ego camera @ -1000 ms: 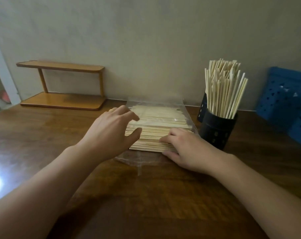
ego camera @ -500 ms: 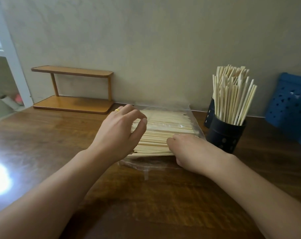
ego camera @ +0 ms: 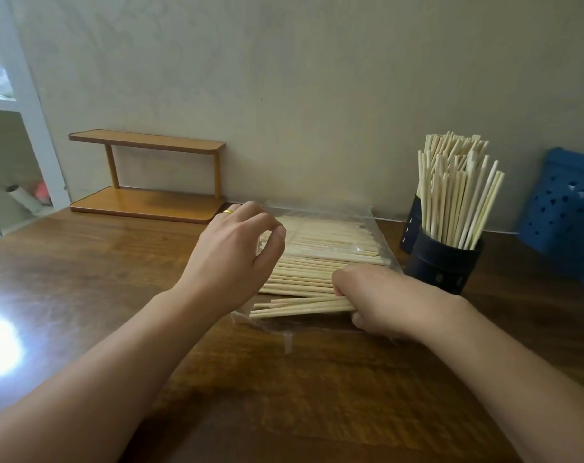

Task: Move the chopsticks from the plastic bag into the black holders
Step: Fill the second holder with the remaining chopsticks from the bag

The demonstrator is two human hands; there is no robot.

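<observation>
Roughly midway, I would judge: the front black holder (ego camera: 442, 265) at the right of the frame already stands packed with upright chopsticks, and a second black holder (ego camera: 411, 228) shows just behind it, its contents hidden from view. Plenty is left, though, since the plastic bag (ego camera: 380, 225) in the middle of the frame lies flat on the wooden table (ego camera: 83, 279) with a thick layer of chopsticks (ego camera: 320, 252) in it. The right hand (ego camera: 380, 299) has its fingers curled round a small bundle (ego camera: 297, 307) at the near edge of the bag, the sticks lying level and poking out to the left of the fist. The left hand (ego camera: 233, 259) hovers over the bag's left end with bent fingers and the thumb near the fingertips; whether it pinches the plastic I cannot tell. What remains is carrying bundle after bundle over to the holders
</observation>
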